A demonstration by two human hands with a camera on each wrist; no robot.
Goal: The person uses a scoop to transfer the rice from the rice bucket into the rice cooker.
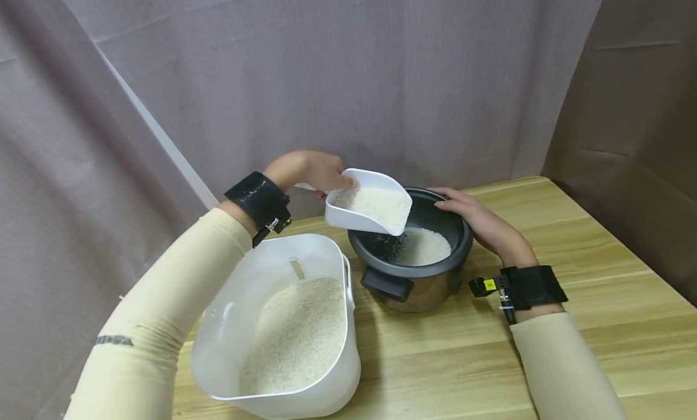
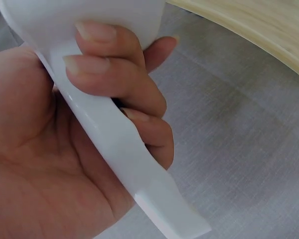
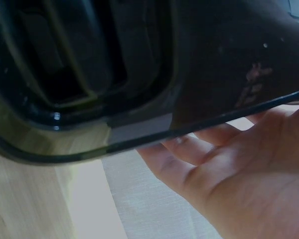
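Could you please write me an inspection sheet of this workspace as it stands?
Surface: wooden table, pale planks; bare wood to the right of the cooker.
Job's things: white scoop filled with rice, tilted over the rice cooker pot, which already holds rice; white rice bin, partly filled, stands left of the pot.
Clutter: nothing seen.
Grips: left hand grips the scoop's handle, fingers curled round it; right hand rests on the pot's far right rim, fingers fairly straight.
Cables: nothing seen.
Surroundings: grey-brown cloth backdrop behind and on both sides; black wrist bands on both arms.
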